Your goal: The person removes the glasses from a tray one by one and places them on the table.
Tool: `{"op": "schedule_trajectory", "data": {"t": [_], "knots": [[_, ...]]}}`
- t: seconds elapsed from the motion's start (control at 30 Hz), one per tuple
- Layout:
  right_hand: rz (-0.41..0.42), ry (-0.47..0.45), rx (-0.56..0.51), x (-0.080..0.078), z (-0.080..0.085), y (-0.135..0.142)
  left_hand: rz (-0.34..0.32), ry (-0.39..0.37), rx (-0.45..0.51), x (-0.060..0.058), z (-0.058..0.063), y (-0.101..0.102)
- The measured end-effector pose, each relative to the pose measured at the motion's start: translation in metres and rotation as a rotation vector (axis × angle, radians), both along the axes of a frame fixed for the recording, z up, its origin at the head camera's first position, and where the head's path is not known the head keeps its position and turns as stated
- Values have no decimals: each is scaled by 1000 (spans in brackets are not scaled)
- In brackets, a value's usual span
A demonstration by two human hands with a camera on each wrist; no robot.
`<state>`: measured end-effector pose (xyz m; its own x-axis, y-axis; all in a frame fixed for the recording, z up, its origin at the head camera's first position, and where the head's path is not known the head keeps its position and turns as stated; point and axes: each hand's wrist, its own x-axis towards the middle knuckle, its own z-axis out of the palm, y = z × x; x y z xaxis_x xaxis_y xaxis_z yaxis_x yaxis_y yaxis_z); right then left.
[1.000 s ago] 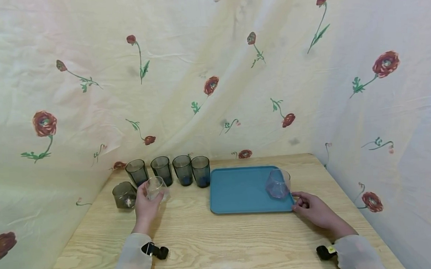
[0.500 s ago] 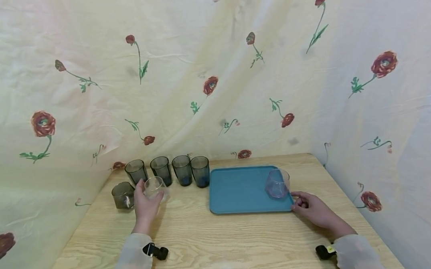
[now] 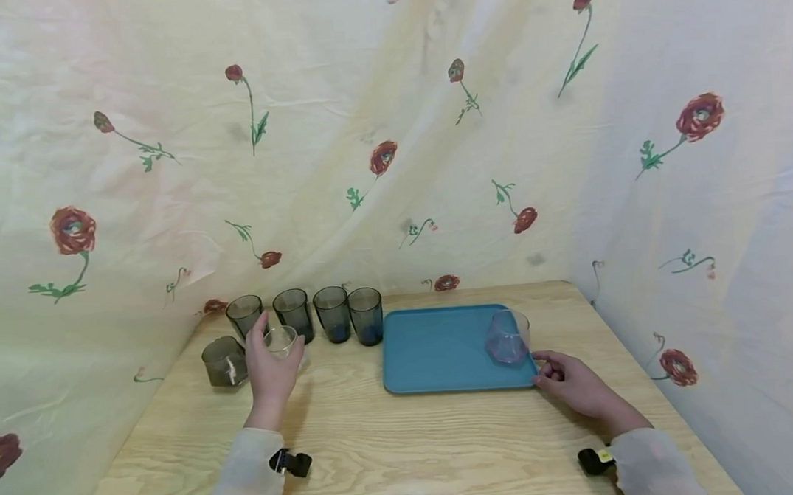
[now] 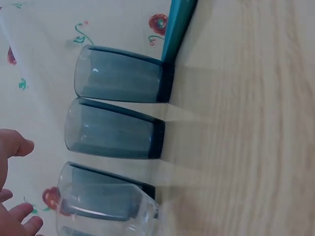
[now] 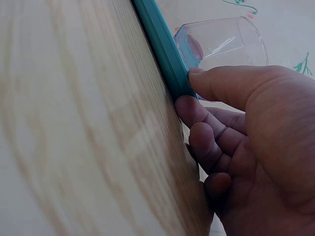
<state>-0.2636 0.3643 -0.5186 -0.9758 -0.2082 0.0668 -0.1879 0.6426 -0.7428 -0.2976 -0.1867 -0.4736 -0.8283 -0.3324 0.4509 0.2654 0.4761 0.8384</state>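
Observation:
A clear glass stands upright on the wooden table at the left, in front of the dark tumblers. My left hand is raised around its rim in the head view. In the left wrist view the thumb and fingertips are spread and apart from the glass. My right hand pinches the near right corner of a blue tray, thumb above and index finger below the edge. A clear, pinkish faceted glass sits on the tray's right side, close to that hand.
Several dark grey tumblers stand in a row along the back left. A short dark glass is left of my left hand. Flowered cloth hangs behind the wooden table and at its sides.
My left hand has let go of the clear glass and lifted slightly, its fingers spreading higher. The glass stays where it was. My right hand keeps hold of the tray corner.

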Motion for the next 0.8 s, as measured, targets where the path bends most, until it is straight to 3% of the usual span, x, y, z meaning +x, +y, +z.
{"op": "schedule_trajectory", "data": {"t": [0.3, 0.6, 0.8], "knots": [[-1, 4, 1, 0, -1, 0, -116, 88, 33, -1, 20, 20], [-3, -7, -1, 0, -1, 0, -306, 74, 61, -4, 31, 54], [1, -9, -2, 1, -1, 0, -423, 66, 27, -8, 33, 84]]}}
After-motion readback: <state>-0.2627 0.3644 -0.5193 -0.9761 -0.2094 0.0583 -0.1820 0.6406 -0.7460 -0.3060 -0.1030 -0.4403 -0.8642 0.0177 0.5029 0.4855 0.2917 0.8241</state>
